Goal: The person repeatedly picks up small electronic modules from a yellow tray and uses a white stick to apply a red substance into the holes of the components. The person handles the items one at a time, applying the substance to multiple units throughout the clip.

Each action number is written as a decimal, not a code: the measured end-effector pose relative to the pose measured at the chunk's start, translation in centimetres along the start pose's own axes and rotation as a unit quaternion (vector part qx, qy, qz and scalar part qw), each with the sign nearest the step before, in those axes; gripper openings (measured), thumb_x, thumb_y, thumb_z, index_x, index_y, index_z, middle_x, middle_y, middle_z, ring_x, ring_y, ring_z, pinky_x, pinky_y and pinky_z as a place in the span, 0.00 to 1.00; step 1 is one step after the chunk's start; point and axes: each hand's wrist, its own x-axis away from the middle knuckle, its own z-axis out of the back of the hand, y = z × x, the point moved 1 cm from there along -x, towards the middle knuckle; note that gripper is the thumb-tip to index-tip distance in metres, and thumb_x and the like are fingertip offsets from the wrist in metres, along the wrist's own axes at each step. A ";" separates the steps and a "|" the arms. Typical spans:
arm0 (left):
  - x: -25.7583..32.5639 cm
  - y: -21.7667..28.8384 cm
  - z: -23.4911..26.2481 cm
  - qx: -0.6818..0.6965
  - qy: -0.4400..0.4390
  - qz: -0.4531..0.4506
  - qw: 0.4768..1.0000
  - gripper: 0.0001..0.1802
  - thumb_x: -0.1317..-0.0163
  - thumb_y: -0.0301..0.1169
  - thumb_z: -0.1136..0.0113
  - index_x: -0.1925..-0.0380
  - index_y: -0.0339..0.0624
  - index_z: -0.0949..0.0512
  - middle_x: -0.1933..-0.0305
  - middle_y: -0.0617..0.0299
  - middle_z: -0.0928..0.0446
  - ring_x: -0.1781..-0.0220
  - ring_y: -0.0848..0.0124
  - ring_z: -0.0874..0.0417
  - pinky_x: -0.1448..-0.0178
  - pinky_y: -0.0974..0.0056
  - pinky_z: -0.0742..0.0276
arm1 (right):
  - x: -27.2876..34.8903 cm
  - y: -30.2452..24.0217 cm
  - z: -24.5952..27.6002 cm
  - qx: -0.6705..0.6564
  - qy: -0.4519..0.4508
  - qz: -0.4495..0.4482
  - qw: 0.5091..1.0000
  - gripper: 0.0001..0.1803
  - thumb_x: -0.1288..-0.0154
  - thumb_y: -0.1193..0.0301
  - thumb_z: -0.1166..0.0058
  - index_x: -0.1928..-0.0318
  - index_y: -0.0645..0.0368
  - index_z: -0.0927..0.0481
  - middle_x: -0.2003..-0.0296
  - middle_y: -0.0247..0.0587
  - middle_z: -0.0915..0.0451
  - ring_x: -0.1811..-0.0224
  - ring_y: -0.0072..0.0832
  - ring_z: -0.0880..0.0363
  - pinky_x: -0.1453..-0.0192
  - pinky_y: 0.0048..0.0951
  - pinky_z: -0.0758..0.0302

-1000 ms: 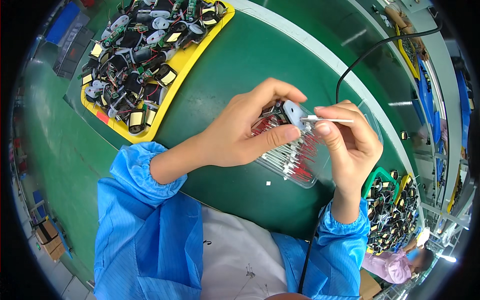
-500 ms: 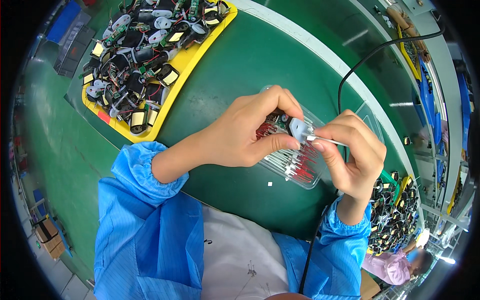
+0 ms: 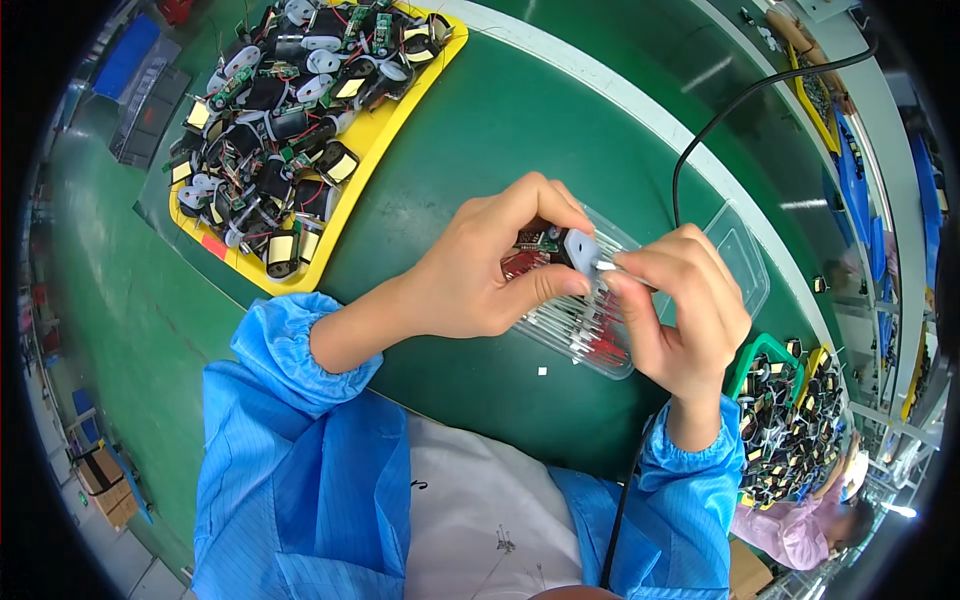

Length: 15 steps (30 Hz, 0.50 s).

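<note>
Held above the green counter (image 3: 480, 150), the small motor assembly with grey plastic cap and green circuit board (image 3: 562, 245) is light and fragile: left hand (image 3: 480, 275) pinches its body, right hand (image 3: 680, 310) clamps a thin metal pin (image 3: 606, 266) at the cap.

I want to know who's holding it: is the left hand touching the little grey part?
Touching. The head view shows the left hand pinching the small grey part between thumb and fingers.

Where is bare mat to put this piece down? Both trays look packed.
Bare green mat lies between the yellow tray and the clear plastic box, and near the sleeves below the left hand. Crowded: the yellow tray, the clear box under the right hand, and the green-rimmed tray.
</note>
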 end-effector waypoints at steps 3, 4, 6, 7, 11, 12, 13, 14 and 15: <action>0.0 0.0 0.3 -0.020 -0.015 -0.005 1.000 0.19 0.45 0.29 0.36 0.59 0.33 0.33 0.60 0.51 0.26 0.55 0.66 0.25 0.50 0.65 0.29 | 0.0 0.0 0.1 -0.026 -0.009 -0.013 1.000 0.10 0.57 0.83 0.36 0.72 0.67 0.23 0.78 0.43 0.24 0.80 0.32 0.27 0.79 0.28 0.33; 0.1 0.1 0.1 -0.021 -0.021 -0.012 0.999 0.19 0.45 0.29 0.36 0.58 0.33 0.33 0.60 0.51 0.26 0.56 0.66 0.25 0.50 0.65 0.29 | 0.1 0.1 0.1 -0.043 -0.018 -0.027 0.999 0.10 0.56 0.83 0.36 0.71 0.67 0.23 0.78 0.43 0.24 0.80 0.31 0.27 0.79 0.27 0.33; 0.3 0.1 -0.4 -0.023 -0.033 -0.025 0.999 0.19 0.45 0.28 0.36 0.58 0.33 0.33 0.59 0.51 0.27 0.56 0.66 0.25 0.50 0.65 0.29 | 0.2 0.3 0.1 -0.079 -0.035 -0.054 0.995 0.09 0.55 0.83 0.36 0.71 0.67 0.22 0.78 0.43 0.24 0.80 0.30 0.27 0.79 0.26 0.33; 0.3 -0.2 -0.6 -0.003 -0.010 -0.033 0.999 0.19 0.45 0.29 0.35 0.59 0.34 0.32 0.60 0.52 0.26 0.58 0.67 0.24 0.53 0.65 0.28 | 0.3 0.3 0.1 -0.095 -0.030 -0.072 0.992 0.09 0.54 0.82 0.37 0.71 0.67 0.22 0.78 0.43 0.24 0.79 0.29 0.27 0.79 0.26 0.33; 0.3 -0.4 -0.8 0.052 0.010 -0.035 0.998 0.19 0.46 0.29 0.35 0.59 0.35 0.33 0.60 0.52 0.27 0.59 0.67 0.24 0.53 0.66 0.29 | 0.5 0.4 0.0 -0.129 -0.018 -0.115 0.985 0.07 0.52 0.82 0.37 0.70 0.66 0.22 0.77 0.43 0.23 0.79 0.27 0.27 0.79 0.23 0.32; 0.3 -0.3 -0.7 0.060 -0.004 -0.028 0.998 0.20 0.45 0.28 0.36 0.58 0.34 0.34 0.58 0.51 0.28 0.57 0.68 0.26 0.50 0.66 0.30 | 0.5 0.4 0.1 -0.130 -0.018 -0.119 0.984 0.07 0.52 0.82 0.38 0.70 0.66 0.22 0.77 0.43 0.23 0.79 0.26 0.26 0.78 0.23 0.32; 0.3 -0.2 -0.7 0.070 -0.006 -0.023 0.997 0.19 0.45 0.28 0.36 0.58 0.35 0.34 0.58 0.51 0.28 0.57 0.68 0.26 0.50 0.66 0.30 | 0.4 0.4 0.2 -0.131 -0.025 -0.120 0.984 0.07 0.53 0.82 0.37 0.70 0.66 0.21 0.77 0.43 0.23 0.79 0.27 0.26 0.78 0.23 0.32; 0.2 -0.2 -0.7 0.079 -0.008 -0.019 0.997 0.19 0.46 0.28 0.36 0.58 0.35 0.34 0.58 0.50 0.28 0.56 0.68 0.26 0.50 0.66 0.30 | 0.3 0.3 0.5 -0.132 -0.033 -0.122 0.983 0.07 0.53 0.82 0.37 0.70 0.66 0.21 0.77 0.43 0.22 0.79 0.28 0.26 0.78 0.23 0.31; 0.2 -0.2 -0.8 0.089 -0.010 -0.014 0.996 0.19 0.46 0.28 0.36 0.58 0.35 0.34 0.58 0.50 0.28 0.56 0.67 0.26 0.51 0.66 0.30 | 0.1 0.2 0.8 -0.132 -0.040 -0.123 0.983 0.08 0.54 0.83 0.37 0.71 0.66 0.21 0.77 0.43 0.22 0.78 0.28 0.25 0.77 0.24 0.31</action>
